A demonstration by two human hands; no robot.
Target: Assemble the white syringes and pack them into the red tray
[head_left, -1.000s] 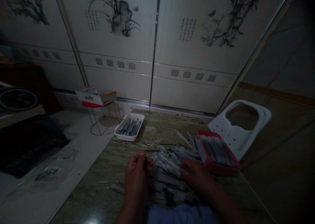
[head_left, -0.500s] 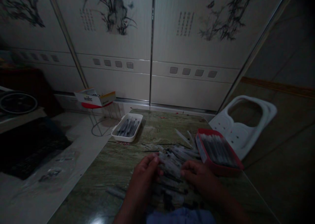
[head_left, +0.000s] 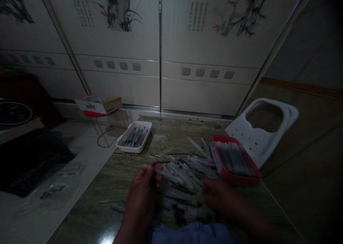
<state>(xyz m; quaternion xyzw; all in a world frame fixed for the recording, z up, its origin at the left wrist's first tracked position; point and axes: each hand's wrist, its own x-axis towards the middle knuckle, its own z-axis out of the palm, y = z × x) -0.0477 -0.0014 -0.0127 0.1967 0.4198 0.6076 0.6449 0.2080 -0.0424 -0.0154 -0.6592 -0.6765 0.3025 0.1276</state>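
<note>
My left hand [head_left: 143, 188] is closed in a pinch at the left edge of a loose pile. A slim translucent piece [head_left: 160, 172], like a clear plastic sleeve, runs from its fingertips toward the pile. My right hand [head_left: 218, 195] is curled at the pile's right side, somewhat blurred, and what it holds, if anything, is hidden. The pile [head_left: 184, 170] is of slim, pen-like sticks and pale translucent sleeves, some with dark parts. Right of it, a red box [head_left: 222, 172] holds a packed row of similar dark sticks in clear sleeves.
A white tray [head_left: 142, 149] of slim dark sticks stands on the green marbled table [head_left: 171, 129], back left. A white folding chair [head_left: 276, 136] is at the right. A shoe box [head_left: 96, 106] rests on a red stool [head_left: 100, 114] beyond the table.
My left hand has moved left, away from my right hand, with the translucent piece at its fingertips. My right hand has curled more tightly. The whole view has shifted slightly.
</note>
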